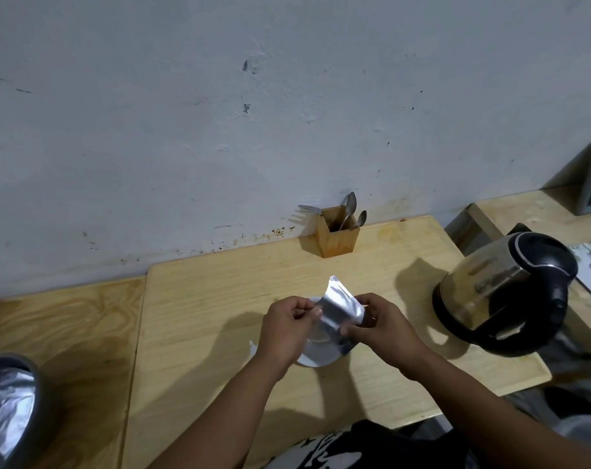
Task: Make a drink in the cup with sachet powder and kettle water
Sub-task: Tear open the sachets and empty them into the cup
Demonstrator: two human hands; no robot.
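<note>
A silver foil sachet [341, 306] is held up over the white cup [316, 350], which stands on the pale wooden table [219, 299]. My left hand [287, 328] pinches the sachet's left edge and my right hand [378, 328] grips its right side. Both hands hide much of the cup; only its lower white rim and part of the inside show. I cannot tell what is in the cup. A steel and black electric kettle [503, 292] stands to the right of my hands, lid closed, handle toward me.
A wooden holder [338, 238] with a fork and spoons stands at the wall behind the cup. A bin with a silver liner [9, 407] sits at the lower left. A second wooden surface [60, 333] adjoins on the left. Framed pictures lean at the far right.
</note>
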